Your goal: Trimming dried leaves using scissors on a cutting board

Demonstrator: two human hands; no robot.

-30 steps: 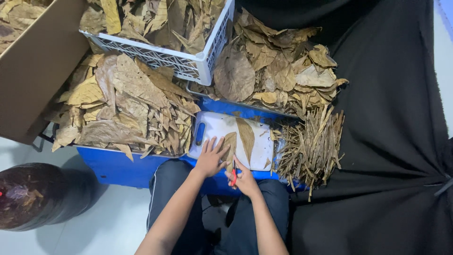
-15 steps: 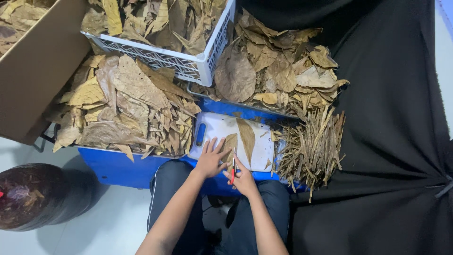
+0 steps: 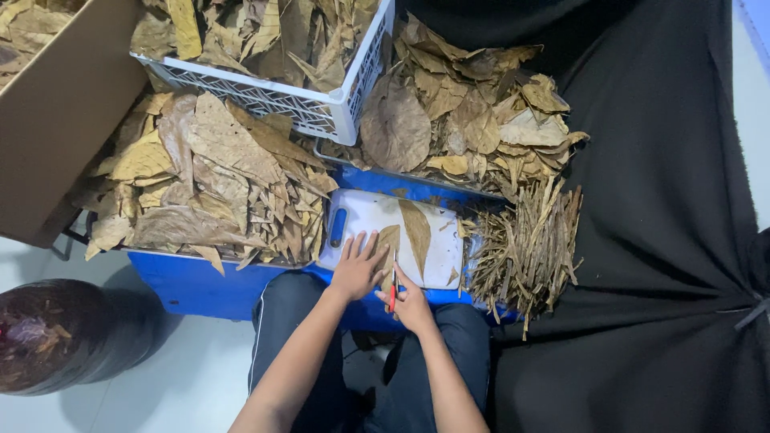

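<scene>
The left hand (image 3: pixel 357 269) lies flat with fingers spread on a dry brown leaf (image 3: pixel 388 243), so the leaf stays put on the white cutting board (image 3: pixel 365 216). The right hand (image 3: pixel 411 301) pinches a thin red tool (image 3: pixel 393 287) at the board's near edge. The leaf looks thin, crisp and pointed.
</scene>
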